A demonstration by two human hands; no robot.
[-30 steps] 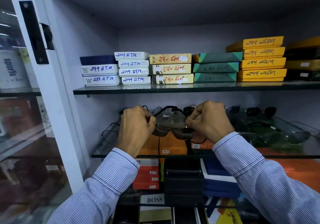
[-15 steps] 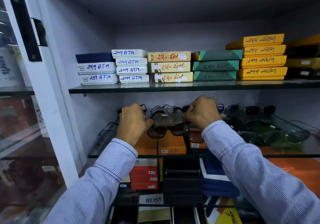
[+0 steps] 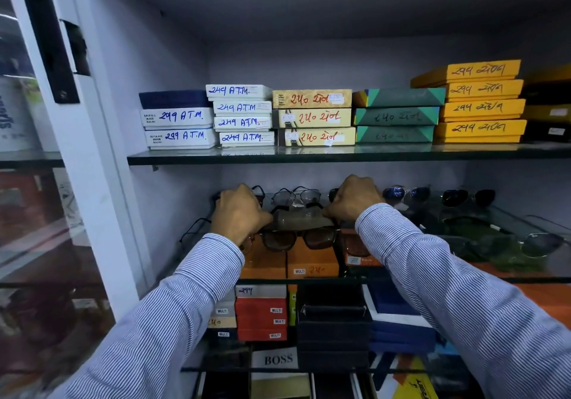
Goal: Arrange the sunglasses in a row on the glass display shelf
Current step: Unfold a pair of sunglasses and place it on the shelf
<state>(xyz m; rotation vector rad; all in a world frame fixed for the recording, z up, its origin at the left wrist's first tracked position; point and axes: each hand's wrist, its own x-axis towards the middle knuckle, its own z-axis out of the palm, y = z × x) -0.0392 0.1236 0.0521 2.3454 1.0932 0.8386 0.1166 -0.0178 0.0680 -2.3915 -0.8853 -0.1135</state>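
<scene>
Both hands hold one pair of brown-lensed sunglasses (image 3: 298,238) over the glass display shelf (image 3: 525,278), lenses facing me. My left hand (image 3: 239,213) pinches its left hinge; my right hand (image 3: 355,199) pinches the right one. Behind them, along the shelf's back, stand a clear-lensed pair (image 3: 295,196), a blue mirrored pair (image 3: 404,194) and a dark pair (image 3: 468,197). A thin-framed pair (image 3: 194,230) sits at the shelf's left end. More glasses (image 3: 531,239) lie on the right part of the shelf.
The upper glass shelf (image 3: 340,157) carries stacks of white, cream, green and yellow boxes close above my hands. Orange, red, black and blue boxes fill the shelves below. A white door frame (image 3: 92,166) stands at the left.
Both hands have carried the brown sunglasses up and deeper into the cabinet, toward the back row. The head has moved closer to the shelf.
</scene>
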